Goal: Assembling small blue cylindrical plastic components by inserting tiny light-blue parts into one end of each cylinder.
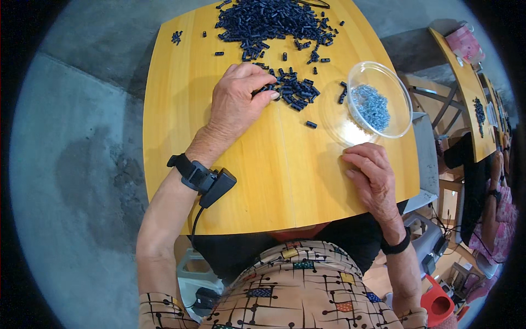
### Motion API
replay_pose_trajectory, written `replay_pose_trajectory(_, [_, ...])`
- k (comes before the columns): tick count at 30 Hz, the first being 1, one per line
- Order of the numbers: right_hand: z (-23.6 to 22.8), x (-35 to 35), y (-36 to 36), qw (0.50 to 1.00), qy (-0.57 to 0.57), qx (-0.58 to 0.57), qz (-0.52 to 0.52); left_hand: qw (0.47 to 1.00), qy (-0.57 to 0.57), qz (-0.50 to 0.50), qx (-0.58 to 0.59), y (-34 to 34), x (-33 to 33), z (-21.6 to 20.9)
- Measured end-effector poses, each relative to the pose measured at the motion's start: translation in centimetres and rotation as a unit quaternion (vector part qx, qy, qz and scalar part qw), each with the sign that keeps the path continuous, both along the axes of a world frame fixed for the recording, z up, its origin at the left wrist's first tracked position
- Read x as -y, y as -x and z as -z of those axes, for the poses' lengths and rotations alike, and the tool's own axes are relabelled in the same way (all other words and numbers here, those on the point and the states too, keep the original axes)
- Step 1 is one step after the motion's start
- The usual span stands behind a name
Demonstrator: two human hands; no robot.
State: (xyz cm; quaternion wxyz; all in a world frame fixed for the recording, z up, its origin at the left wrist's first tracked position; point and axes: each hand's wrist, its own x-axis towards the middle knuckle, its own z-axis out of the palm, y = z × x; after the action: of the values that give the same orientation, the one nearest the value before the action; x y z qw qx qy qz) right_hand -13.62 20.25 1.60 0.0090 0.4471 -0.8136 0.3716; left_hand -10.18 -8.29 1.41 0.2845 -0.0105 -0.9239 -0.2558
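My left hand (235,98) reaches into a small heap of short black cylindrical pieces (298,92) in the middle of the table. Its thumb and index finger close around dark pieces at the heap's left edge; the other fingers are mostly hidden. Near the table's right side, my right hand (371,175) is curled, its thumb close to the bent fingers. Anything it holds is too small or hidden to make out. Just beyond it, a clear round plastic tub (405,118) leans tilted, containing many tiny silvery-blue metal parts (371,107).
A large pile of the same black pieces (268,22) covers the far part of the yellow wooden table (246,203). A few loose ones (176,37) lie at the far left. Another table (466,93) and a seated person (493,214) are to the right.
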Motion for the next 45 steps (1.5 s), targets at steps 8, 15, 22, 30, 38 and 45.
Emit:
replay_pose_trajectory(8, [0.0, 0.0, 0.0, 1.0, 0.005, 0.006, -0.002, 0.997, 0.054, 0.024, 0.059, 0.4, -0.6, 0.3])
replay_pose_trajectory(15, [0.3, -0.3, 0.2, 1.0, 0.003, 0.009, 0.002, 0.995, 0.036, 0.032, 0.087, -0.7, -1.4, 0.2])
replay_pose_trajectory(22, [0.3, -0.2, 0.1, 1.0, 0.005, 0.016, 0.003, 0.998, 0.024, 0.01, 0.054, -2.3, -1.8, -0.5])
replay_pose_trajectory(30, [0.2, -0.2, 0.1, 1.0, -0.001, 0.01, 0.005, 0.998, -0.012, 0.019, 0.054, -4.1, -2.6, -1.2])
replay_pose_trajectory(38, [0.6, -0.1, 0.1, 1.0, 0.012, 0.01, 0.002, 0.988, -0.014, 0.095, 0.123, -5.1, -5.0, 0.0])
replay_pose_trajectory(45, [0.4, -0.5, 0.0, 1.0, 0.014, 0.007, 0.003, 0.989, -0.09, 0.047, 0.111, -6.1, -5.3, -0.2])
